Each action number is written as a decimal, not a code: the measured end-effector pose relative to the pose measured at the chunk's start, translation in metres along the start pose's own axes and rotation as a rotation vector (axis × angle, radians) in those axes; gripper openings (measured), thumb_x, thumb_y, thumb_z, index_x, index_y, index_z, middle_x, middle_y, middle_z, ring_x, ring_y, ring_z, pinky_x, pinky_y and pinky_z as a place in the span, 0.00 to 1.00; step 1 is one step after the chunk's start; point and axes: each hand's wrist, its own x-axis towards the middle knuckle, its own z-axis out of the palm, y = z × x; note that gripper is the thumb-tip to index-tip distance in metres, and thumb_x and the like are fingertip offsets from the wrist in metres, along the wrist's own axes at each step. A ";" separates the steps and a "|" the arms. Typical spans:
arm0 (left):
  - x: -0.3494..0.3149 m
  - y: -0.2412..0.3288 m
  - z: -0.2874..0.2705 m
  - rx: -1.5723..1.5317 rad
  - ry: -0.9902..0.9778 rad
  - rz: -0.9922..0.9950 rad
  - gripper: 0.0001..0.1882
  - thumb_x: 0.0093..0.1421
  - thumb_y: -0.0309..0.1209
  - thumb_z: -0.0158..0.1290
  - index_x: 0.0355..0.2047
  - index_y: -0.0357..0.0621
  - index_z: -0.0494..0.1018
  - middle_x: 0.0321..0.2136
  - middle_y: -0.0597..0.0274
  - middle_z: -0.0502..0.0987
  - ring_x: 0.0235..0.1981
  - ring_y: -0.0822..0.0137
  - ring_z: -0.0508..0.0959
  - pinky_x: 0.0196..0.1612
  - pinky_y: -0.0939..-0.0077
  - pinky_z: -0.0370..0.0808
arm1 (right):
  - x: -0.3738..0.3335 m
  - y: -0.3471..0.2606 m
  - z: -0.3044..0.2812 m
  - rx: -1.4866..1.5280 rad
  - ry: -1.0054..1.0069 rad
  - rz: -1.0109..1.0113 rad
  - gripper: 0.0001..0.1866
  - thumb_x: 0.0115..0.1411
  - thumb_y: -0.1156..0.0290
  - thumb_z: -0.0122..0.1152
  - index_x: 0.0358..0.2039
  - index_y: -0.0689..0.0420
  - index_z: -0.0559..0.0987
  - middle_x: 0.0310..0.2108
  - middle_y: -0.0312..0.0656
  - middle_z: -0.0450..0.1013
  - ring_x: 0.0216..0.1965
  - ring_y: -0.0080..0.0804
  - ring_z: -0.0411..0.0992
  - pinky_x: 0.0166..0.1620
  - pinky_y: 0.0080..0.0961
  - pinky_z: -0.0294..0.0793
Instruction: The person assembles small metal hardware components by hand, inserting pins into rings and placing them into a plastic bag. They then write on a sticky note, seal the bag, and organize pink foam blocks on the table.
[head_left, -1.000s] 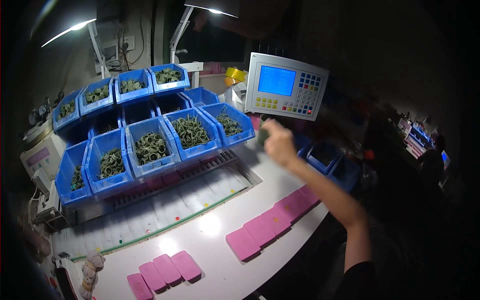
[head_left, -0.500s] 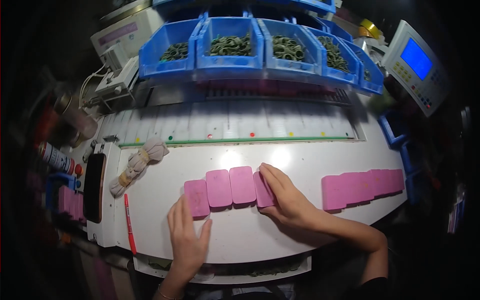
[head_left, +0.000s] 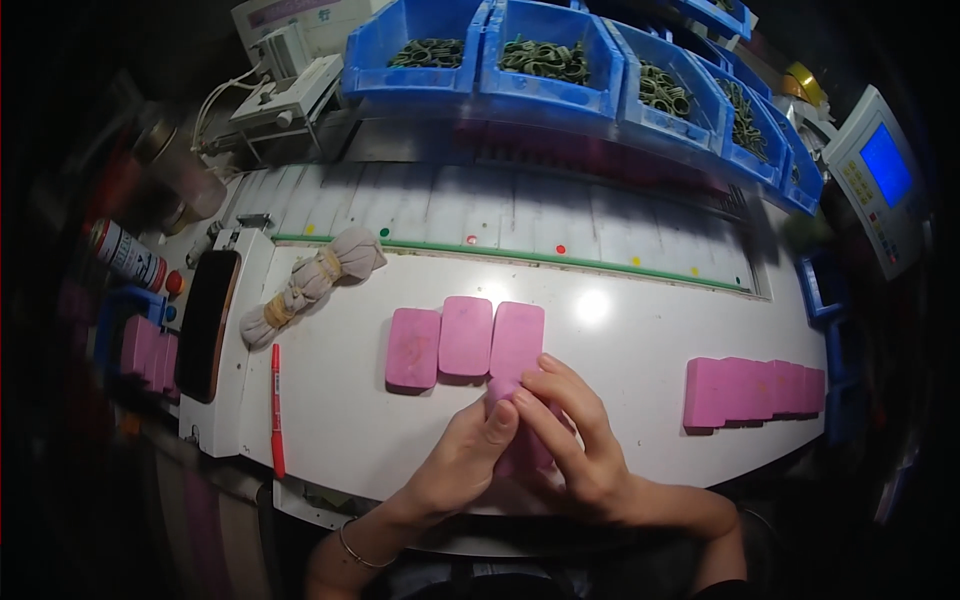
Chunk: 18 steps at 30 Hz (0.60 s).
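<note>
Near the table's front edge, both hands hold a pink block [head_left: 504, 389], tilted and partly covered by fingers. My left hand [head_left: 458, 458] grips it from the left, the thumb along its side. The fingertips of my right hand [head_left: 585, 440] press on its top and right side. Just beyond stand three pink blocks with rounded corners: a left one [head_left: 412, 348], a middle one [head_left: 466, 337] and a right one [head_left: 519, 335], the last closest to the held block.
A row of pink blocks [head_left: 755, 390] stands at right. On the left lie a red pen [head_left: 277, 410], a tied grey cloth bundle [head_left: 312, 285] and a dark phone [head_left: 210, 322]. Blue bins [head_left: 555, 95] with green loops stand at the back. A control panel [head_left: 875, 180] is far right.
The rightmost of the group of blocks has been lifted off the table and brought toward me. My left hand has left the leftmost block and joined my right on the lifted one. The view has shifted.
</note>
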 end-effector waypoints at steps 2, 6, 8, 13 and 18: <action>-0.008 -0.006 -0.002 0.160 0.062 0.111 0.34 0.62 0.53 0.45 0.57 0.37 0.59 0.40 0.60 0.72 0.38 0.70 0.73 0.43 0.78 0.70 | -0.001 -0.014 -0.008 0.061 -0.004 0.064 0.29 0.45 0.74 0.67 0.50 0.65 0.71 0.49 0.51 0.66 0.53 0.54 0.64 0.51 0.38 0.70; -0.012 -0.013 -0.007 0.769 0.253 0.404 0.34 0.55 0.50 0.55 0.54 0.39 0.65 0.37 0.53 0.73 0.33 0.60 0.75 0.38 0.73 0.73 | -0.008 -0.018 -0.029 0.422 -0.078 0.541 0.12 0.53 0.69 0.63 0.34 0.63 0.75 0.31 0.44 0.73 0.36 0.34 0.72 0.38 0.22 0.72; -0.011 -0.011 -0.004 1.015 0.277 0.555 0.35 0.51 0.45 0.60 0.54 0.37 0.66 0.38 0.47 0.73 0.34 0.53 0.76 0.39 0.70 0.74 | -0.004 -0.015 -0.028 0.965 -0.223 1.009 0.14 0.62 0.65 0.53 0.25 0.63 0.73 0.20 0.37 0.72 0.24 0.19 0.69 0.32 0.18 0.68; -0.013 -0.019 0.000 0.995 0.329 0.604 0.33 0.53 0.45 0.58 0.52 0.33 0.66 0.38 0.49 0.75 0.35 0.59 0.77 0.38 0.71 0.75 | -0.004 -0.013 -0.012 1.342 -0.373 1.095 0.19 0.69 0.61 0.41 0.30 0.63 0.72 0.24 0.37 0.69 0.27 0.21 0.68 0.31 0.17 0.68; -0.016 -0.029 0.008 0.443 0.384 0.299 0.27 0.63 0.46 0.48 0.44 0.29 0.66 0.35 0.49 0.78 0.33 0.68 0.79 0.37 0.75 0.76 | -0.018 -0.030 0.001 1.276 -0.221 0.910 0.16 0.69 0.67 0.38 0.30 0.63 0.70 0.25 0.37 0.68 0.28 0.22 0.68 0.32 0.18 0.68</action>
